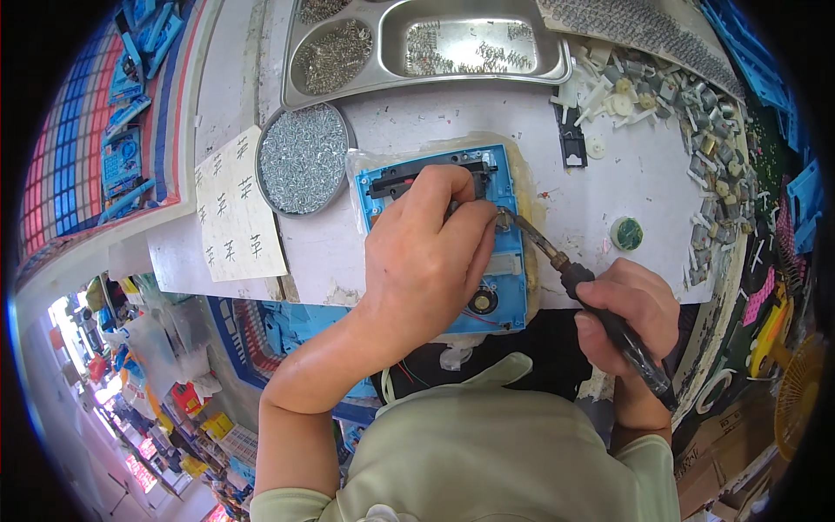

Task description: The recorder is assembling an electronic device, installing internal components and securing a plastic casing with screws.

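A blue plastic casing (515,320) lies in front of me at the table's near edge. A black mechanism (398,184) sits in its upper part and a small round speaker (482,301) in its lower right. My left hand (422,252) rests over the casing with curled fingers pressed together at the mechanism; whatever they pinch is hidden. My right hand (639,309) is closed around the black handle of a soldering iron (624,342). The iron's metal tip reaches up and left, close to my left fingertips; whether it touches anything cannot be made out.
A round dish of screws (303,158) stands left of the casing, beside a paper sheet (233,217). Behind is a metal compartment tray (391,85) with springs. Small motors and white parts (709,174) are heaped at right, near a small green round tin (626,233) and a black strip (571,139).
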Demonstrator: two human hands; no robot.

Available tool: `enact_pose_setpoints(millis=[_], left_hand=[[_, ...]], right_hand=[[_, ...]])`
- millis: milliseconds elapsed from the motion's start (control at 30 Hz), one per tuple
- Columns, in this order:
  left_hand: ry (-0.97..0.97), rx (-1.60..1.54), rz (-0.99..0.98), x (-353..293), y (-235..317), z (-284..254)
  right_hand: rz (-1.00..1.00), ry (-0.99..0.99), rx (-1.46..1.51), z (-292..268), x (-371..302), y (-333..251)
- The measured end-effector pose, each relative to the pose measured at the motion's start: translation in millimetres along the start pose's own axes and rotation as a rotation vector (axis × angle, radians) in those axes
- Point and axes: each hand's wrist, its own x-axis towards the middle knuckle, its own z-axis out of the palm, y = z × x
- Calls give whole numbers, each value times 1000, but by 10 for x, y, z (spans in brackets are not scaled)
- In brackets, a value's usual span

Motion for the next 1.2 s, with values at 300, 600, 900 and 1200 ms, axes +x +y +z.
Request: enact_pose_setpoints(millis=[300,600,900,1200], left_hand=[[-20,22,10,24,20,-41],[-9,36,13,19,22,-28],[-18,43,8,23,28,-31],[-15,28,6,16,22,-27]], right_hand=[[9,28,6,-59,-18,-18],[4,33,18,-85,-36,-15],[-6,31,17,-94,-19,-23],[-5,40,33,-91,-22,-28]])
